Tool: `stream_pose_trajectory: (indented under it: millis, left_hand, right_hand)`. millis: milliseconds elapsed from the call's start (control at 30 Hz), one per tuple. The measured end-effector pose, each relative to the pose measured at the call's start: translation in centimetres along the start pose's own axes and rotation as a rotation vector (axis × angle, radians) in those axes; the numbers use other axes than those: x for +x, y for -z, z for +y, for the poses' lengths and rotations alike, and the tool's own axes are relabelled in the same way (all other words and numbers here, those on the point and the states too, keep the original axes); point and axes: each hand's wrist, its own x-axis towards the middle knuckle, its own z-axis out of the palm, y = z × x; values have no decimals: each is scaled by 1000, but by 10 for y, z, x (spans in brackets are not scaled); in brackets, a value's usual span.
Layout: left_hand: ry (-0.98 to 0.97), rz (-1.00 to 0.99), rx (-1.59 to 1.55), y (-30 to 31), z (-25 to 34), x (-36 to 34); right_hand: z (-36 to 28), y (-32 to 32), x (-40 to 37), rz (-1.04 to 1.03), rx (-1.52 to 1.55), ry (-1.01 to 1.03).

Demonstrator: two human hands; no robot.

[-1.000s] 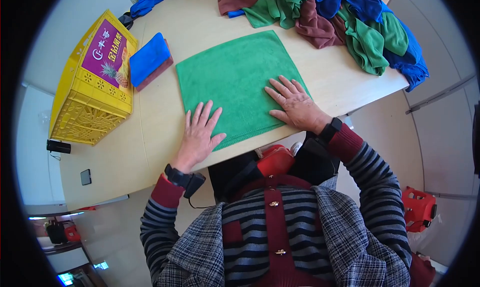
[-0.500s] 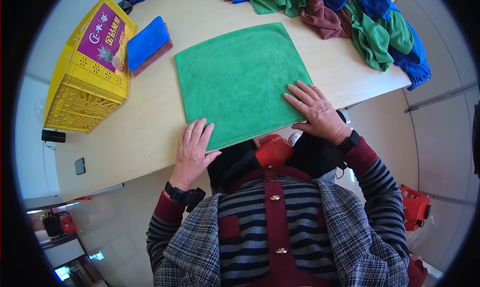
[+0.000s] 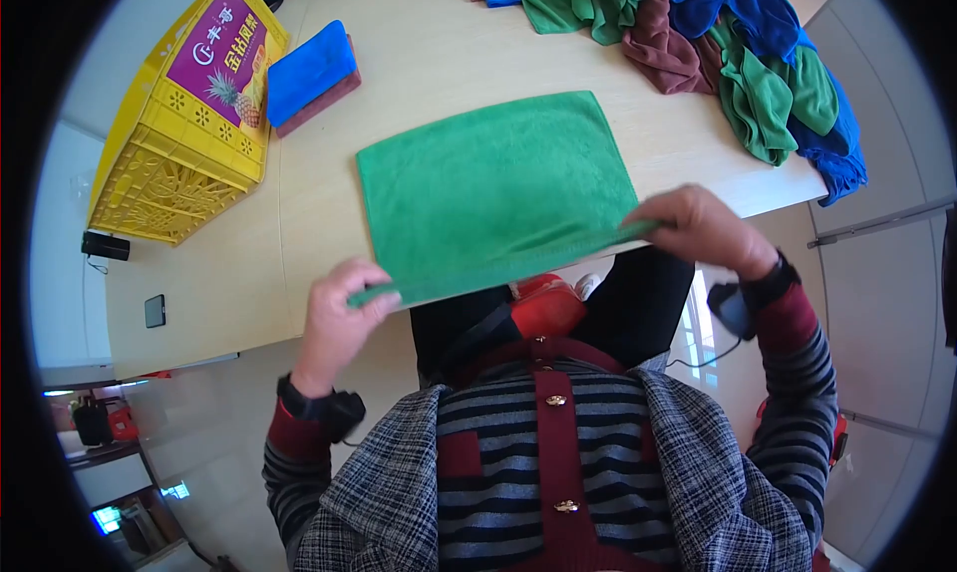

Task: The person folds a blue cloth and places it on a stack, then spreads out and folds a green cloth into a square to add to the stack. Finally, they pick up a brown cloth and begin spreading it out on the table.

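A green cloth [image 3: 493, 178] lies on the pale wooden table in front of me, its far part flat. Its near edge is raised and stretched between my two hands. My left hand [image 3: 344, 308] pinches the near left corner between thumb and fingers. At the near right corner my right hand [image 3: 703, 228] grips the same edge, slightly blurred by motion. The lifted edge curves over the table's front rim, and a shallow crease runs along the cloth just behind it.
A stack of folded blue and dark red cloths [image 3: 311, 74] sits at the left beside a yellow plastic crate [image 3: 184, 139]. Crumpled green, blue and brown cloths [image 3: 743, 69] are heaped at the far right. A small dark flat object [image 3: 155, 311] lies near the left table edge.
Both hands have gone from lying flat on the green cloth to gripping its near corners. The near edge has been lifted, and the far edge has slid toward me.
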Motion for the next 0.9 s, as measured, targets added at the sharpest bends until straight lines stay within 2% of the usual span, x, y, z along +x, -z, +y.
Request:
stream_pose_trajectory:
  millis: [67,133,200,300,467,567,600,700,733,867,900]
  left_hand:
    - [223,61,-29,12,-11,34]
    - [203,165,-84,11,-38,72]
    - [233,226,-183,4,-76,107]
    - [248,215,-183,-9,-124,139]
    - [357,145,61,-16,-136,145]
    - [62,377,-68,-29,-164,137]
    - [58,371,-72,-29,-157,135]
    - [284,320,-223,-23,-126,109]
    - [282,315,-227,-25,-120,102]
    - [328,338,-230,-40,-97,80]
    - [305,364,-74,-44,-93,76]
  right_hand:
    - [3,29,35,-97,217,-323]
    - [39,37,75,-62,235,-202]
    - [66,37,115,53,181,-225]
    - [122,16,159,142,166,-275]
    - [124,-4,160,275,160,-325]
    - [108,-1,135,375,473,-527]
    - [103,-2,126,380,471,-533]
    - [88,-13,96,454,663,-562]
    - [88,-20,89,458,661,-567]
    - [93,-55,73,549,589,-493]
    - [91,-63,74,609,418,-491]
